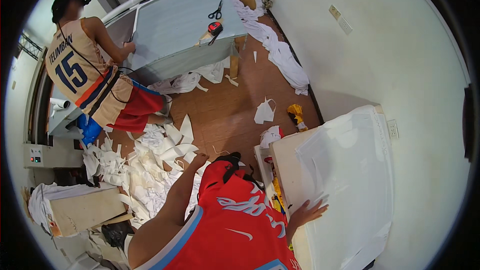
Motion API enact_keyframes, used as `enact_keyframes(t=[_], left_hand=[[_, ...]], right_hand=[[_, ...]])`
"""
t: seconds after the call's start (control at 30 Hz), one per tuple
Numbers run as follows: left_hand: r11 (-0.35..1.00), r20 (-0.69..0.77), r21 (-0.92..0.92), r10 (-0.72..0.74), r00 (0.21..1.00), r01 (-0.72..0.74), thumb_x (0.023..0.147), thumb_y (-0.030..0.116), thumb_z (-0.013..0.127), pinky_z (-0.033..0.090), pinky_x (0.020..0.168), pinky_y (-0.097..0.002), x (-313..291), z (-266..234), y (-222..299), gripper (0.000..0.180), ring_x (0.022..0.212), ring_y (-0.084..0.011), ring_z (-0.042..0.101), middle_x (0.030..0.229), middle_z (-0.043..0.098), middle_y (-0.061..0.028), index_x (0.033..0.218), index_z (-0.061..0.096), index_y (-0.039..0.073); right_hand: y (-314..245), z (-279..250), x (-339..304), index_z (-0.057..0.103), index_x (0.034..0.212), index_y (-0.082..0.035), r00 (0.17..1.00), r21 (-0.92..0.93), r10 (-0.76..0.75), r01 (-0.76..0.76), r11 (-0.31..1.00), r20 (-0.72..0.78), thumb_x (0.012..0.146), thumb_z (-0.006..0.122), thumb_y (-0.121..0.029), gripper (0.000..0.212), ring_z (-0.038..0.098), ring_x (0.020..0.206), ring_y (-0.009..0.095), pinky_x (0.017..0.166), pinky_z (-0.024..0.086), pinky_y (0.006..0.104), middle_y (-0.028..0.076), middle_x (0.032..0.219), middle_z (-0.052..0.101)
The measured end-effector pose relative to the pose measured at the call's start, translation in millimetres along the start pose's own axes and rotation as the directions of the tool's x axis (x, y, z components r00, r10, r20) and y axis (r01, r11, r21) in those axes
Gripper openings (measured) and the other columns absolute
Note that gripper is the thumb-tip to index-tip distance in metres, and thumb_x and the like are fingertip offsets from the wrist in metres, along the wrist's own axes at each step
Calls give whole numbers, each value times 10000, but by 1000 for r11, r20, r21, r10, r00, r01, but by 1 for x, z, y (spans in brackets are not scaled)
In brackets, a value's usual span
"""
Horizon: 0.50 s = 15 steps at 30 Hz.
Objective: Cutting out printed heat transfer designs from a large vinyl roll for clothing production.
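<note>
My right hand (308, 213) rests with spread fingers near the left edge of a low white surface (350, 170) covered in clear plastic sheeting. It holds nothing. My left hand (200, 160) hangs low beside my red jersey (220, 235), its fingers loosely curled, and I see nothing in it. Below that hand, a heap of white scraps (155, 180) spreads over the floor. Under the edge of the white surface, by my right hand, some yellow items (277, 192) show in an open gap.
Another person (85, 70) stands at a grey-blue table (170, 20) bearing black scissors (216, 11) and a red tape measure (215, 29). White cloth (280, 55) lies along the right wall. A box-like bench (82, 210) stands at lower left. A yellow-black item (296, 116) lies on the brown floor.
</note>
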<state>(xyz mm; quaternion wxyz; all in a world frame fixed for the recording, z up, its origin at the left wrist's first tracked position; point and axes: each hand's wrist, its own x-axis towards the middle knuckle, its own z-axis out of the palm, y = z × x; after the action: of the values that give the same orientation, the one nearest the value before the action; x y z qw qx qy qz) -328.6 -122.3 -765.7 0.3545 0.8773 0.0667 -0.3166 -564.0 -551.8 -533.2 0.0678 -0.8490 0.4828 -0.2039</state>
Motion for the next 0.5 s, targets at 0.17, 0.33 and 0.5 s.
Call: enact_keyframes(t=[0.17,0.33,0.5], left_hand=[[999,31,-11,-46,998,46,836,475,567,440,950,-400,-12,-7,-8,580,1130,-358,553,1174,597,-229,1129,611,-23],[994,-165,-34,97,982,-104,861,494,536,452,933,-411,-53,-24,5,587,1119,-366,553,1167,587,-250,1205,566,19],[891,-375,-452,-150,915,-39,891,482,508,488,844,-402,-155,-21,-6,549,966,-342,628,1053,638,-229,1208,558,37]], right_hand=[[-63,-12,-1,369,1389,-41,988,230,-134,147,962,-75,940,497,-325,547,163,1398,389,1119,125,542,210,1509,184],[-123,8,15,419,1329,-10,939,454,-327,340,824,-110,966,479,-266,448,271,1336,378,1063,275,508,215,1449,273],[-167,54,29,458,1294,4,701,573,-699,634,519,-142,945,545,-225,426,359,1277,373,1044,310,471,218,1398,351]])
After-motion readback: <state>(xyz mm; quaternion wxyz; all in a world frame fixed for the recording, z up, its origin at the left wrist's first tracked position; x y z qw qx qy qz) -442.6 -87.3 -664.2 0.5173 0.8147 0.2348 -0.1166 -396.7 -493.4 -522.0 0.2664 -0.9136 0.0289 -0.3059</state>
